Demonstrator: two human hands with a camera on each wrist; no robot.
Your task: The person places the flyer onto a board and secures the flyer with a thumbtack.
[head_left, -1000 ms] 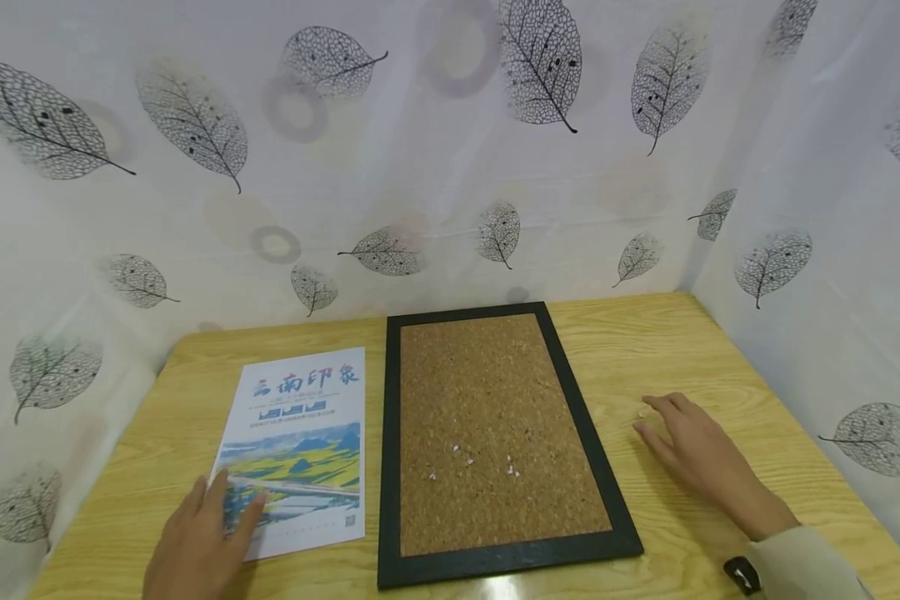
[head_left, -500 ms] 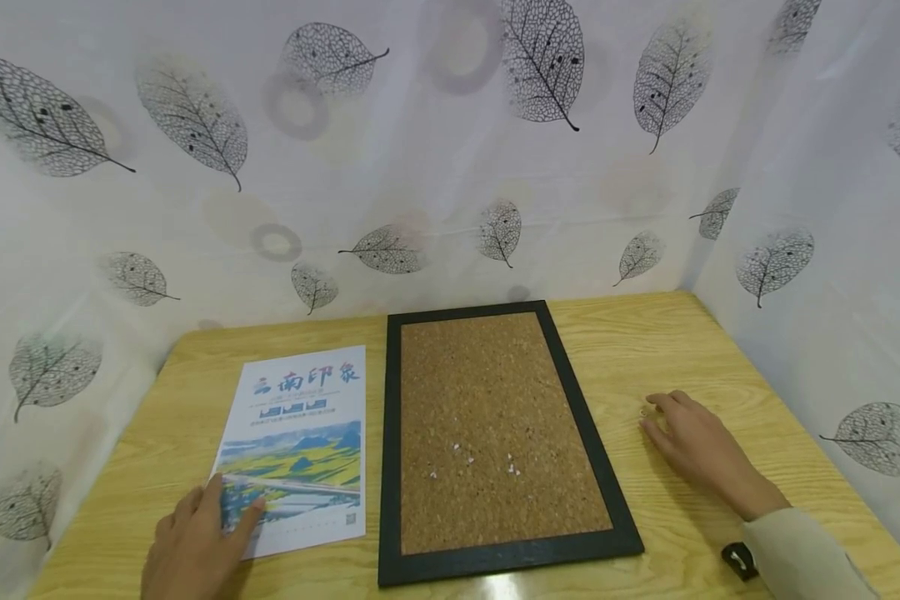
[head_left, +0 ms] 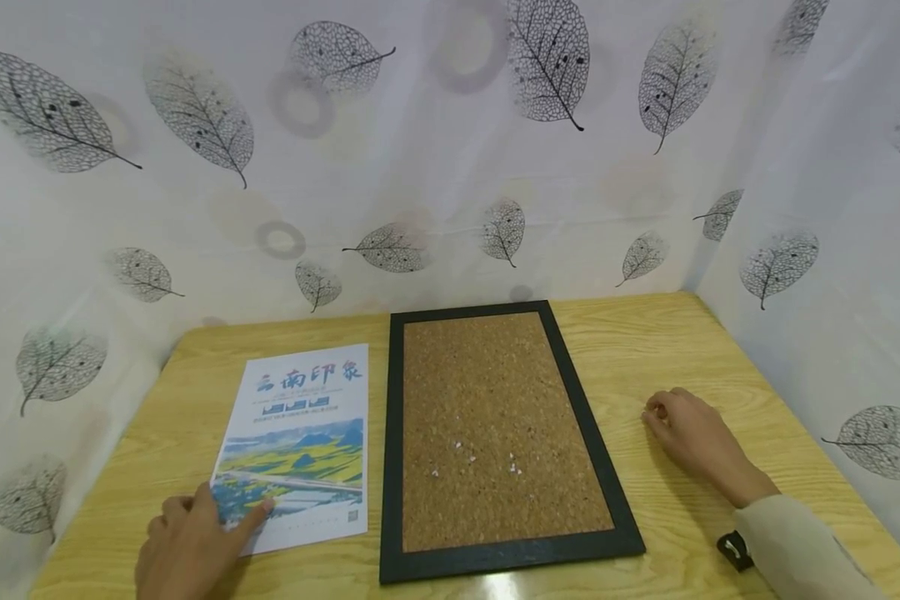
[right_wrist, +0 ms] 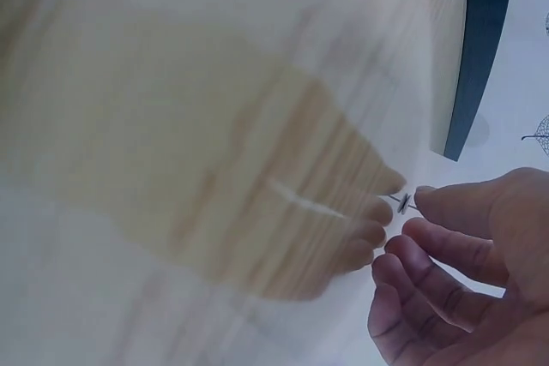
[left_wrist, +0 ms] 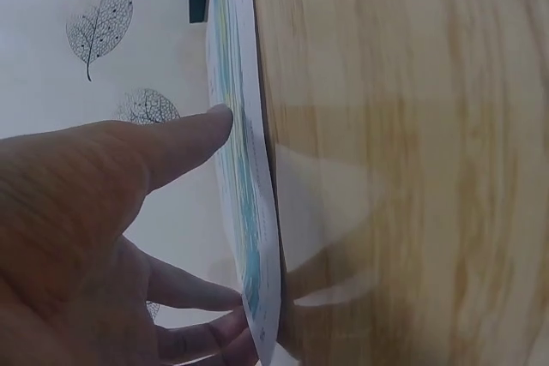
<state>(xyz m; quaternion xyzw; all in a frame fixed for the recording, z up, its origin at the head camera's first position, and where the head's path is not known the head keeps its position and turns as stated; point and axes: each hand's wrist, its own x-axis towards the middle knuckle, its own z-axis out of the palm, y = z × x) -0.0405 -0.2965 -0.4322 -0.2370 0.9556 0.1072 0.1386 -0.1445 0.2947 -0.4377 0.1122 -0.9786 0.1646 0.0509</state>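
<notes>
A white poster (head_left: 294, 450) with a landscape picture and large characters lies on the wooden table. My left hand (head_left: 195, 537) holds its lower left edge, thumb (left_wrist: 210, 130) on the printed face and the other fingers bent at the border. In the left wrist view that edge of the sheet bows slightly. My right hand (head_left: 693, 437) is low over the table on the right. Thumb and index finger close around a small metal thumbtack (right_wrist: 406, 204) at the tabletop; the tack is tiny and partly hidden in the head view. A cork board (head_left: 502, 417) in a black frame lies between the hands.
Several small white bits (head_left: 513, 464) are scattered on the cork. Beside the right sleeve (head_left: 798, 546) a small black object (head_left: 733, 551) is on the wooden table (head_left: 645, 342). A leaf-patterned curtain (head_left: 435, 167) hangs behind and along the sides.
The left hand has shifted slightly down and left, its fingers bending from over the poster to its edge. The right thumb and index finger have drawn together around the thumbtack.
</notes>
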